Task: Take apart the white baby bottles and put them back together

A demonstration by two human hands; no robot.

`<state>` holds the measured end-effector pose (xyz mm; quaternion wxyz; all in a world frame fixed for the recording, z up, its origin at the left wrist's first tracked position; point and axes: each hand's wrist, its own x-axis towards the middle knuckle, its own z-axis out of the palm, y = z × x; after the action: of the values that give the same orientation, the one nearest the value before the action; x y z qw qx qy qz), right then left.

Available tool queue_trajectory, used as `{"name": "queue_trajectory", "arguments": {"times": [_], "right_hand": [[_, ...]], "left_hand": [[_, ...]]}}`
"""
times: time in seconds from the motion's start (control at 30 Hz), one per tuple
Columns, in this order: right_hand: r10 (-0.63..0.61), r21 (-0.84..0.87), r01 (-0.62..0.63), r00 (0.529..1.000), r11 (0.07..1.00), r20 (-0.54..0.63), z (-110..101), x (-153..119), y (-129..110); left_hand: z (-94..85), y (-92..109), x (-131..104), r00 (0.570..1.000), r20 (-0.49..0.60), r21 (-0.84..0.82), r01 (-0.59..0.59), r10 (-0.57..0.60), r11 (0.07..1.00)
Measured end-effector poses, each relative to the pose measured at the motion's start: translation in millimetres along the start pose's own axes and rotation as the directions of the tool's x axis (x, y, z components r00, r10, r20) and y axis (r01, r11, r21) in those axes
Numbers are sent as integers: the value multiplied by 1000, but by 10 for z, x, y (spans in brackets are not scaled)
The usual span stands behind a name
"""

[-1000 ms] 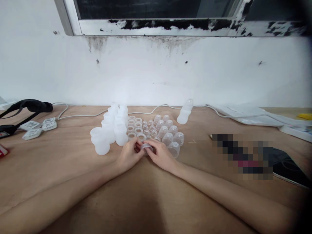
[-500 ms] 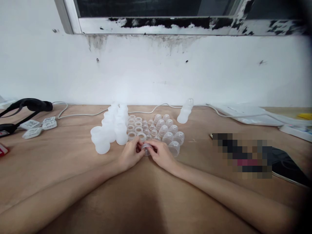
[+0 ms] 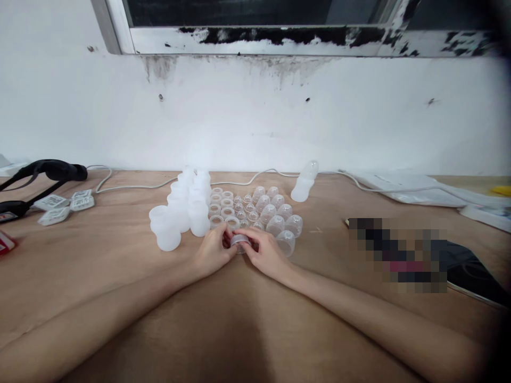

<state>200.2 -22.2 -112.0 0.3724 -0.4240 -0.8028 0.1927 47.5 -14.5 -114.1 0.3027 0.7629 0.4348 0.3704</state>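
Observation:
Low over the wooden table, my left hand [image 3: 216, 249] and my right hand [image 3: 264, 251] pinch a clear round plastic ring [image 3: 240, 240] from both sides, fingers closed on it. Just beyond them stand rows of clear rings [image 3: 216, 210] and small clear nipples [image 3: 248, 208]. Clear domed caps [image 3: 285, 243] stand in rows beside my right hand. To the left are several frosted white bottles [image 3: 199, 218], with one [image 3: 167, 236] nearer the front. A capped bottle [image 3: 304, 182] stands apart at the back right.
Black straps [image 3: 56, 170] and white labelled packets [image 3: 55, 215] lie at the left. A white cable [image 3: 139, 187] runs along the wall. A plastic bag [image 3: 403, 189], a power strip [image 3: 485, 217] and a dark phone-like object [image 3: 473, 271] are at the right.
The ring between my hands has tilted slightly, with its side band showing more. Both hands stay nearly in place, and the view has shifted a little.

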Motion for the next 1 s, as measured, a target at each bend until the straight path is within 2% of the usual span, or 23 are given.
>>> {"name": "queue_trajectory", "arguments": {"times": [0.1,0.2,0.3,0.4,0.47,0.6,0.7,0.77,0.83,0.87,0.9,0.93,1.0], "right_hand": [[0,-1,0,1000,1000,9,9,10,-4],[1,3,-1,1000,1000,-16,2,11,-14],[-45,30,46,998,998,-48,-14,-8,-32],[-94,51,96,995,994,-45,-19,-37,-44],[-93,39,94,995,995,-25,-15,-48,-44],[-26,44,25,999,999,30,-11,-32,-29],[39,171,-51,996,984,74,-22,-11,-17],[93,256,-115,991,960,97,-30,-6,-9],[175,312,-206,977,928,124,-36,-7,-1],[211,339,-246,968,908,137,-37,-8,2],[233,374,-273,961,886,149,-37,-9,4],[239,424,-282,959,861,152,-37,-8,6],[225,544,-267,964,795,143,-36,-3,8]], "left_hand": [[0,25,6,1000,-9,44,-1,2,999],[-17,59,-7,1000,-5,15,-5,5,1000],[-44,110,-56,997,-36,24,-70,71,997],[-59,138,-111,985,-67,109,-148,156,983],[-61,126,-120,986,-42,184,-151,162,971],[-52,77,-73,994,0,329,-105,111,939],[-50,104,-101,997,1,426,-69,75,902],[-86,164,-202,990,15,504,-128,139,854],[-193,232,-354,950,8,580,-259,312,772],[-280,255,-432,911,-33,613,-307,412,728],[-388,266,-501,857,-117,638,-322,502,699],[-510,258,-555,805,-250,652,-272,539,708],[-768,180,-605,713,-505,613,-102,487,784]]}}
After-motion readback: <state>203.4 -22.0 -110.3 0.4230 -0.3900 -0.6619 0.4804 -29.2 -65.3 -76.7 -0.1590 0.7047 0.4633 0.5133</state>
